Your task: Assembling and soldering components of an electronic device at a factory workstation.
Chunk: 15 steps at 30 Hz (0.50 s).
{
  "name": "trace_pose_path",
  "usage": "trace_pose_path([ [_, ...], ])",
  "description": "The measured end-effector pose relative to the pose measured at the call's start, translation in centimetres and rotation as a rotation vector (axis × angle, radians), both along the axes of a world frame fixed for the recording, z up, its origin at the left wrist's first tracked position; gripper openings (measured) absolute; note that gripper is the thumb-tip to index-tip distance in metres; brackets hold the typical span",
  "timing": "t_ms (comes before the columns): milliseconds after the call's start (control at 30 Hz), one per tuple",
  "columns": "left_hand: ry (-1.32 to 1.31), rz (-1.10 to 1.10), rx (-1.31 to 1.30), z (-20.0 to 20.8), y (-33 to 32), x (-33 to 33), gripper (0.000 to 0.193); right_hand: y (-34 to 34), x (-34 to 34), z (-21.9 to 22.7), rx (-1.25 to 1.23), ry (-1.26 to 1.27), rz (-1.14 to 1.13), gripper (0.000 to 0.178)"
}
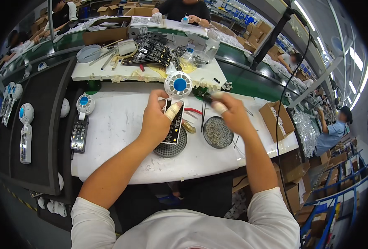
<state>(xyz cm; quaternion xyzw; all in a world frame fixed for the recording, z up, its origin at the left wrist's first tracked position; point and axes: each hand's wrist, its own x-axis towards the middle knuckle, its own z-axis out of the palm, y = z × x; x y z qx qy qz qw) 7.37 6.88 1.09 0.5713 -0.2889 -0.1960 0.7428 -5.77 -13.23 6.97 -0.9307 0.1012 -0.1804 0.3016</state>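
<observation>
My left hand (159, 118) is closed around a fan-like handheld device (179, 85) with a round, vented white head and a blue centre disc. The black circuit board (175, 129) in its handle faces up, above a round grey dotted dish (170, 149). Tape wraps a finger of each hand. My right hand (233, 111), blurred by motion, is closed on a small dark tool (207, 98) whose kind I cannot make out. A round dish of small metal parts (218, 132) sits below that hand. Between the hands lie red-handled pliers (193, 111) and dark tweezers (203, 116).
A similar device (80, 133) lies at the worktop's left, beside a black tray (43, 166) bearing more. Circuit boards (153, 50) pile up on the raised shelf (109, 71). At right stands an open cardboard box (275, 120); a black cable (278, 149) hangs there. Other people work beyond.
</observation>
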Motion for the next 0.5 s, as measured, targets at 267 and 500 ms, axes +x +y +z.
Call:
trace_pose_path([
  [267,-0.305,0.058,0.006,-1.3,0.7,1.2,0.025,6.7,7.5,1.0,0.551,-0.172,0.109,0.034],
  [500,-0.204,0.051,-0.133,0.0,0.8,0.7,0.021,5.6,7.4,-1.6,1.025,-0.258,0.07,0.026],
])
